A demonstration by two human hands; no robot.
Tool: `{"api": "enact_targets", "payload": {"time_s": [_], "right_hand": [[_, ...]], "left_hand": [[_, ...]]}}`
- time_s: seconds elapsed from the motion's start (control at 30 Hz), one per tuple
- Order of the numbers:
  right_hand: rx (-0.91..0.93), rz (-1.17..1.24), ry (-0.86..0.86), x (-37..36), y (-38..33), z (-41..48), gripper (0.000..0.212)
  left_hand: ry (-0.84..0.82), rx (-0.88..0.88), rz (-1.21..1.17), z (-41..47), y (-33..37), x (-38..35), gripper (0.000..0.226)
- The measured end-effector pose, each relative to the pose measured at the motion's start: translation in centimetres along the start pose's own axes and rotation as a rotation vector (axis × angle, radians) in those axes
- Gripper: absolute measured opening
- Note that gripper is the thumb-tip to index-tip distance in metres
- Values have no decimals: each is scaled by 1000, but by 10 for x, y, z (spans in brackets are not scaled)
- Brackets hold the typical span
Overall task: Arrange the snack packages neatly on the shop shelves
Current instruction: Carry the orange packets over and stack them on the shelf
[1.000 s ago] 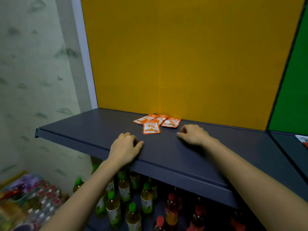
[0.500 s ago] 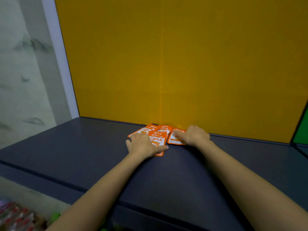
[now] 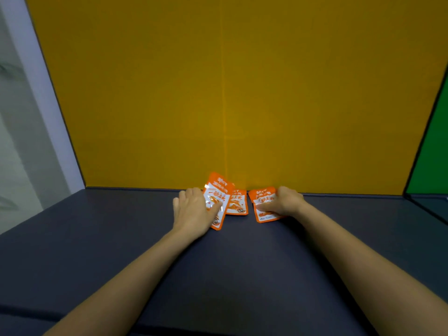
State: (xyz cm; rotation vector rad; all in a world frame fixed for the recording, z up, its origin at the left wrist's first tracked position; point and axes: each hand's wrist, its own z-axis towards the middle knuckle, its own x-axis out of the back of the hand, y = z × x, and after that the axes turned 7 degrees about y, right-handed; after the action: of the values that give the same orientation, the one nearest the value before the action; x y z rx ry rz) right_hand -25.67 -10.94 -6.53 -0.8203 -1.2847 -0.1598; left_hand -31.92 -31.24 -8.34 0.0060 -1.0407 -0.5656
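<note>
Three small orange-and-white snack packets lie at the back of the dark grey shelf, against the yellow back panel. My left hand pinches the left packet, thumb on its face, and lifts its far end off the shelf. The middle packet lies flat, partly under the left one. My right hand grips the right packet, thumb pressed on its front, fingers hidden behind it.
The yellow back panel rises straight behind the packets. A white upright and pale wall bound the shelf on the left. A green panel and a neighbouring shelf section lie to the right.
Both hands moved from the shelf's front edge to the packets at the back. The left packet is now tilted up in my left hand; the right packet has shifted right, apart from the others.
</note>
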Motion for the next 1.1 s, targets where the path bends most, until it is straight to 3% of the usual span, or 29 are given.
{"api": "enact_targets", "payload": {"time_s": [0.17, 0.27, 0.4, 0.5, 0.6, 0.77, 0.97, 1.03, 1.1], "right_hand": [[-64, 67, 58, -5, -4, -6, 71], [-117, 134, 100, -9, -8, -10, 71], [-146, 205, 158, -13, -13, -13, 71], [-144, 228, 166, -13, -14, -15, 67], [-138, 248, 156, -13, -13, -17, 65], [-130, 238, 180, -14, -16, -23, 64], [-120, 249, 206, -18, -20, -34, 58], [-125, 284, 204, -18, -21, -37, 59], [-127, 313, 199, -19, -21, -41, 58]], "left_hand": [[-207, 130, -42, 21, -21, -6, 64], [-244, 161, -237, 26, -13, -6, 65], [-335, 373, -521, 35, 4, -4, 79], [-378, 461, -694, 38, 11, -4, 63], [-446, 459, -830, 39, 9, 0, 22], [-538, 360, -915, 35, 15, 6, 7], [-466, 307, -882, 18, 43, -7, 45], [-443, 376, -954, 19, 44, -8, 44], [-461, 415, -1043, 20, 42, -6, 29]]}}
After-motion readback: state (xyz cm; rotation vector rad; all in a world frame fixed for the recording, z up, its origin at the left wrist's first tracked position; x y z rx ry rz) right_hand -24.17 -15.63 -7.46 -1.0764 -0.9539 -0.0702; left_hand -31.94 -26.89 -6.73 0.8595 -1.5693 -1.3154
